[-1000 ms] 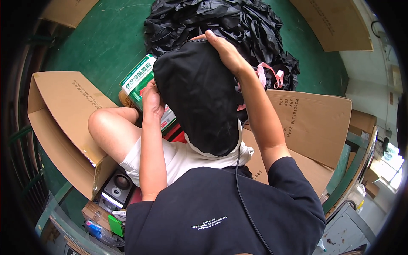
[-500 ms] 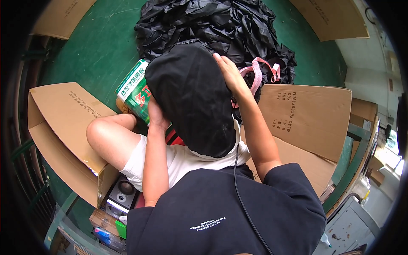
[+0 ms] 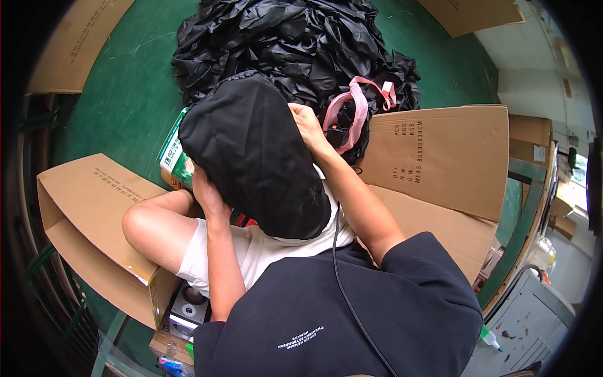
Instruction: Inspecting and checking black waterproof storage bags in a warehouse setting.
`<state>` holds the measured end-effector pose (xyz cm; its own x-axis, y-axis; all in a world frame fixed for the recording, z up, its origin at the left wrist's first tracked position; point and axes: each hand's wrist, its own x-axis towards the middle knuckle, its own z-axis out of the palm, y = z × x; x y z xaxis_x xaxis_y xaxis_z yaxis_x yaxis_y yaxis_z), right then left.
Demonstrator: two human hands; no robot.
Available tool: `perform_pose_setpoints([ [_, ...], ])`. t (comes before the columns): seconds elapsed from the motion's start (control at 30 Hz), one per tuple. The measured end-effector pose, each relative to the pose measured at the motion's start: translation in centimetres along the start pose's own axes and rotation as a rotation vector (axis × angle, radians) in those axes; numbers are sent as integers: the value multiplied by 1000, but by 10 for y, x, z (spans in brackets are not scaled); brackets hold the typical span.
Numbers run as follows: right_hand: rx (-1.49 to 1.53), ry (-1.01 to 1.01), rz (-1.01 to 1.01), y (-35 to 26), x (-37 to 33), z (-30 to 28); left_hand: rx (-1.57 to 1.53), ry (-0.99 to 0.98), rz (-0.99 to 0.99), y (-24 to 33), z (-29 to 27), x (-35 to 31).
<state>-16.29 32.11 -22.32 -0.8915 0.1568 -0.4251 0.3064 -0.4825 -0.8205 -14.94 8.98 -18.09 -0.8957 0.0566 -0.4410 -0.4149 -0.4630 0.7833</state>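
Note:
Across my lap lies a long oval thing covered in black fabric (image 3: 254, 157), with a gathered edge at its far end. My left hand (image 3: 210, 196) holds its left side, fingers partly hidden behind the fabric. Over on the right edge, my right hand (image 3: 306, 127) pinches the fabric with bent fingers. Beyond the oval spreads a heap of crinkled black sheeting (image 3: 276, 44). A pink strap (image 3: 357, 116) curls beside my right hand. At the left, a green and white printed package (image 3: 173, 151) is partly covered by the oval.
An open cardboard box (image 3: 100, 207) stands left of my knee, and another cardboard box (image 3: 433, 151) has its flaps out at the right. Further cardboard (image 3: 75, 44) lies on the green floor (image 3: 138, 75). A black and silver speaker (image 3: 188, 311) sits low left, a grey cabinet (image 3: 527, 327) right.
The black oval has shifted slightly left in view. My right hand has slid down its right edge, and its straighter fingers are now bent into a pinch. More of the package is covered.

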Motion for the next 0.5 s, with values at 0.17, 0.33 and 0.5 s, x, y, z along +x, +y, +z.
perform_pose_setpoints([
  [0.17,21,-124,-58,17,7,-11,14,37,5,1,2,-3],
  [0.33,74,10,138,8,4,-8,14,61,-18,3,4,-3],
  [0.5,67,27,-84,-34,-10,-11,68,80,-18,3,-1,-3],
])
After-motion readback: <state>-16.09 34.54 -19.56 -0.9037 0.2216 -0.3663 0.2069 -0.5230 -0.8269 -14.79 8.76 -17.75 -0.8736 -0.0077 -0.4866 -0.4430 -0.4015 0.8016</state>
